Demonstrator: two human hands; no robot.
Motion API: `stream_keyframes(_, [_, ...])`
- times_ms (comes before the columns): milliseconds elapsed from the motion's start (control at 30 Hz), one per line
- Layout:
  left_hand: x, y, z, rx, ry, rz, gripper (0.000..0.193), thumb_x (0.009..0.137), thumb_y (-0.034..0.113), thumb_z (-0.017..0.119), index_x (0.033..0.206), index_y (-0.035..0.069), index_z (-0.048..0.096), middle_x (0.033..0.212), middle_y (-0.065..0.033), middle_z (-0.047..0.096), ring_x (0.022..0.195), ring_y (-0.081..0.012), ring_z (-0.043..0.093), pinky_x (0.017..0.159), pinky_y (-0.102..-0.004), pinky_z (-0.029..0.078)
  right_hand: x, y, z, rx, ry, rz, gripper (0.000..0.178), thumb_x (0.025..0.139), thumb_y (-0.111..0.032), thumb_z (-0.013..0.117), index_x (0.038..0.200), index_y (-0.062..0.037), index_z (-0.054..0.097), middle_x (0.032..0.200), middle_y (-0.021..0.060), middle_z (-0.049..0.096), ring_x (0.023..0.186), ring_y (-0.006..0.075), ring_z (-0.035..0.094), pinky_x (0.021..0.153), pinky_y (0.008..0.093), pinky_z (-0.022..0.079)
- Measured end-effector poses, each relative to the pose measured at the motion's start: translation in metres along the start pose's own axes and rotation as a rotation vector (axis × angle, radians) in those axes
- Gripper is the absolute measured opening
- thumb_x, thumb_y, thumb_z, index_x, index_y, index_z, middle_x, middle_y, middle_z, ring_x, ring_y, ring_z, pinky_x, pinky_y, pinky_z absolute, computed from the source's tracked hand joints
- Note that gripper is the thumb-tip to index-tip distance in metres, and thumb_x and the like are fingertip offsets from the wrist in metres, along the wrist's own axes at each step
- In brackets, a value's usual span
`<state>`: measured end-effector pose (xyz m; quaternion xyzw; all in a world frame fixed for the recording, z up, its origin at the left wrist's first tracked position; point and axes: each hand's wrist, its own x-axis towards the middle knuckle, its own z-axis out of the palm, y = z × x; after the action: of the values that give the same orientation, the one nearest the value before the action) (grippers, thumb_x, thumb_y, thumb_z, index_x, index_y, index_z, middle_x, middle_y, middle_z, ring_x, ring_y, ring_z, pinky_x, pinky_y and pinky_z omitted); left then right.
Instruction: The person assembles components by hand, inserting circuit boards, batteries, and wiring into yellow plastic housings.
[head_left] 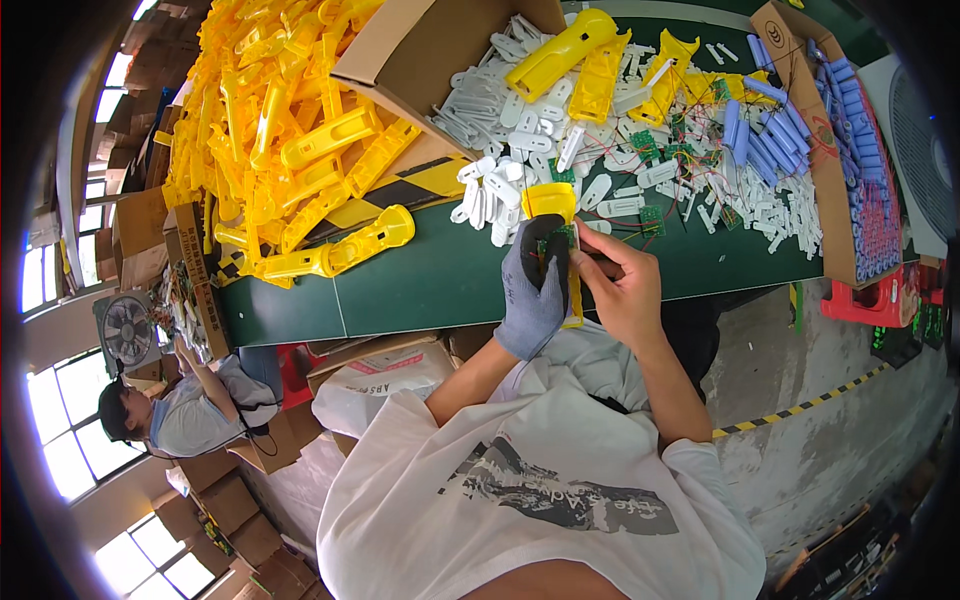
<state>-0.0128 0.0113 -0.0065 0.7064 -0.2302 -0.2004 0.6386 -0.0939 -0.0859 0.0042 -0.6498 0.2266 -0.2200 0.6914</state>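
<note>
My left hand [530, 295], in a grey work glove with dark fingertips, is closed round a long yellow plastic housing [548, 200] held upright over the table's near edge. Inside the housing sits a small green circuit board [571, 236], partly covered by the gloved fingers. My bare right hand [625, 285] comes in from the right, thumb and forefinger pinched at the board's edge. What exactly lies between those fingertips is mostly hidden. White plastic parts [487, 195] lie just beyond the left hand, and wired green boards [652, 222] lie beyond the right.
A big heap of yellow housings [290, 110] covers the table's left side, beside an open cardboard box [430, 60]. Purple battery cells [770, 140] lie right, next to a carton [835, 170] full of them. A co-worker [200, 405] sits at left near a fan [128, 330].
</note>
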Motion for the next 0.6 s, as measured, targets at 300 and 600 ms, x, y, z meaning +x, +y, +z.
stream_keyframes(300, [0.001, -0.004, -0.006, 0.135, -0.007, 0.237, 0.029, 0.083, -0.003, 0.055, 0.111, -0.004, 0.055, 0.098, -0.0182, 0.059, 0.085, -0.0254, 0.06, 0.076, -0.0321, 0.048, 0.006, 0.003, -0.008, -0.289, -0.06, -0.381, 0.038, 0.083, 0.004, 0.062, 0.12, 0.0042, 0.06, 0.112, 0.0204, 0.065, 0.096, 0.0268, 0.067, 0.081, 0.0308, 0.053])
stream_keyframes(600, [0.046, 0.06, 0.039, -0.103, -0.162, 0.011, 0.029, 0.09, 0.003, 0.052, 0.119, -0.002, 0.052, 0.106, -0.0125, 0.058, 0.097, -0.0187, 0.058, 0.087, -0.0318, 0.046, 0.011, -0.059, -0.054, -0.114, -0.084, -0.193, 0.05, 0.086, -0.011, 0.06, 0.131, 0.0071, 0.048, 0.13, 0.0205, 0.051, 0.114, 0.0278, 0.054, 0.085, 0.0326, 0.047])
